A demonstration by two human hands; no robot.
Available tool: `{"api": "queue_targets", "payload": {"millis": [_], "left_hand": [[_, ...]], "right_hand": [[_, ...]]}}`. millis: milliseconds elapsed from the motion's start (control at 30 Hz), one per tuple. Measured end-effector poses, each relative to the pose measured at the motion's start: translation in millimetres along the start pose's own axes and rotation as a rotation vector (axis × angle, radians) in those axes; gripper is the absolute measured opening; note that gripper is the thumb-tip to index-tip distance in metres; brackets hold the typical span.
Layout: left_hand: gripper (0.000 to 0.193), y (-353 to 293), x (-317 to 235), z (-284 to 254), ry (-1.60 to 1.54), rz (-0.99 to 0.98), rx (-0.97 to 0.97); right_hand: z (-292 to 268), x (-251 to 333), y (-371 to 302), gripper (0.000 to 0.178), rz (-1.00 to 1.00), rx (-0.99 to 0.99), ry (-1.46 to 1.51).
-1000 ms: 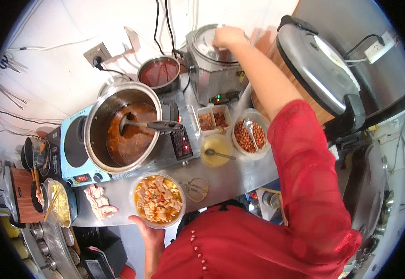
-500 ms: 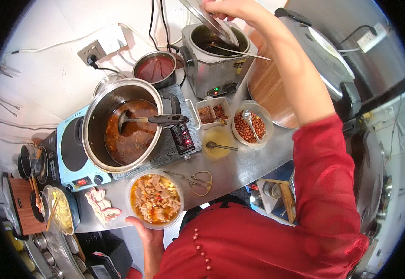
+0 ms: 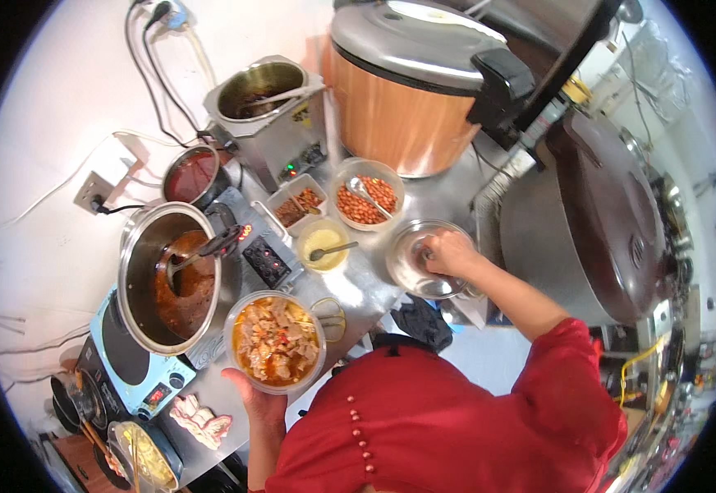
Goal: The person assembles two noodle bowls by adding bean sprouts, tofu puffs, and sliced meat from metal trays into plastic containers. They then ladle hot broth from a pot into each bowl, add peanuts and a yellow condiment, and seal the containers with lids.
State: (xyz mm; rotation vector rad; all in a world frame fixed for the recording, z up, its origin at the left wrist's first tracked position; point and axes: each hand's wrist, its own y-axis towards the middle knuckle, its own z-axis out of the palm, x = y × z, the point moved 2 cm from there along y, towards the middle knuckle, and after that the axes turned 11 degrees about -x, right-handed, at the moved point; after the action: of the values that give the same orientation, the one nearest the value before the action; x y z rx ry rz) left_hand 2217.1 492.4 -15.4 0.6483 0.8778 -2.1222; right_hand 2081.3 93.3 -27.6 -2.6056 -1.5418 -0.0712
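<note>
My left hand [image 3: 263, 408] grips a clear round plastic bowl [image 3: 322, 342] at its lower left side. Sliced meat in reddish-orange broth, with pale shreds at the edge, fills the bowl. To the right, my right hand [image 3: 455, 255] holds a round metal lid [image 3: 405, 267] by its middle, low over the steel counter. Whether the lid touches the counter I cannot tell, and my fingers hide its knob. Uncovered, the square steel warmer [image 3: 268, 152] holds dark contents, with a light-coloured handle across its opening.
A large pot [image 3: 130, 320] of red-brown soup with a ladle [image 3: 202, 251] sits on the left. Near the lid are a tub of peanuts [image 3: 374, 201], a yellowish tub with a spoon [image 3: 329, 248] and a divided spice box [image 3: 280, 200]. Scissors [image 3: 331, 320] lie beside my bowl. A big cooker [image 3: 399, 107] stands behind.
My right hand has brought the metal lid from above the warmer down to the counter at the right. The view has turned right; my left hand still holds the bowl.
</note>
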Motion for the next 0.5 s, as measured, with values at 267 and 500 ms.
{"api": "queue_targets", "payload": {"millis": [267, 500], "left_hand": [[0.099, -3, 8, 26, 0.011, -0.044, 0.016], [0.097, 1, 23, 11, -0.068, -0.012, -0.085]], "right_hand": [[61, -61, 46, 0.035, 0.118, -0.225, -0.024], [-15, -4, 69, 0.022, -0.104, -0.208, 0.512]]}}
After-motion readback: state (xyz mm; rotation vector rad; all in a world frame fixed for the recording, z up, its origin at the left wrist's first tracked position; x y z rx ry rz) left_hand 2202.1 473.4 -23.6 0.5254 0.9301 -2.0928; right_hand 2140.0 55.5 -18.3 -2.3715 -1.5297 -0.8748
